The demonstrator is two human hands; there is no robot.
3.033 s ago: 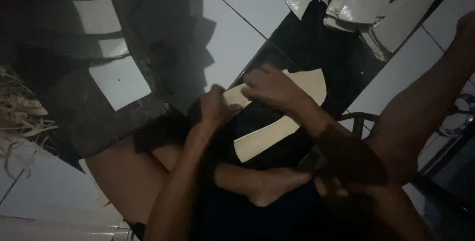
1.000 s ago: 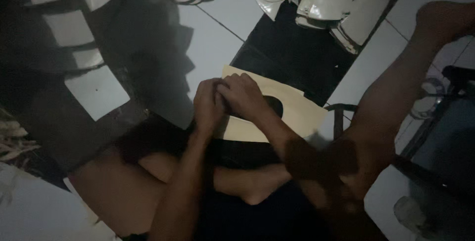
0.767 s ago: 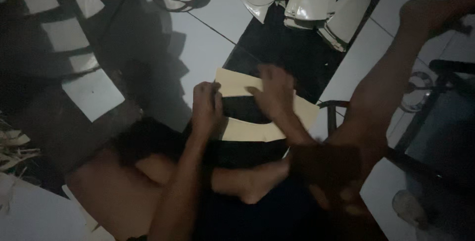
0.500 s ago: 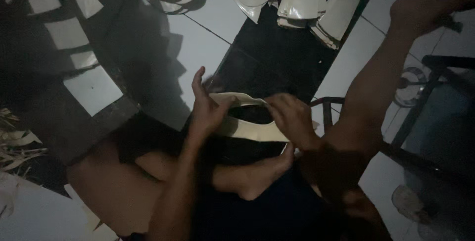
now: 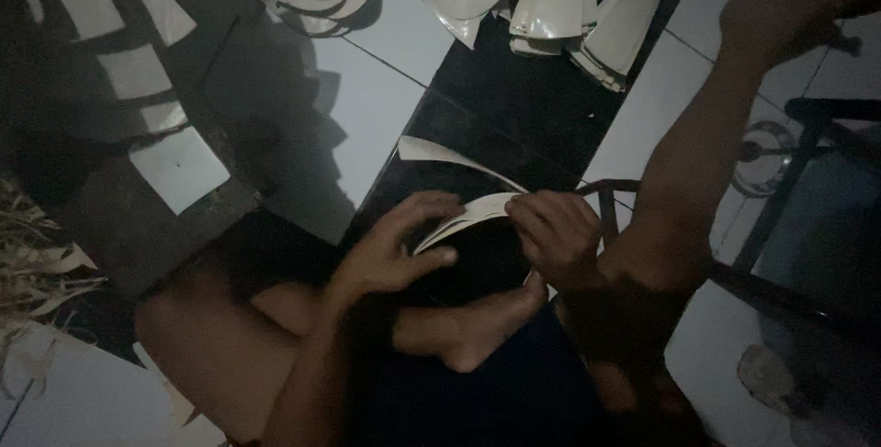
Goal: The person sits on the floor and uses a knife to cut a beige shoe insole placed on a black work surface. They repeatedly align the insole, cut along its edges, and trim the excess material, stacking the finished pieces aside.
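Centrally, your left hand (image 5: 390, 259) and right hand (image 5: 555, 236) are pinching the sheet (image 5: 463, 217), bowing it, long axis left-right.

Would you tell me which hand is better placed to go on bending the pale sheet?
Probably the right hand: it pinches the curved pale sheet at its upper edge. The left hand only steadies the lower end with spread fingers.

Single head view, close, straight down
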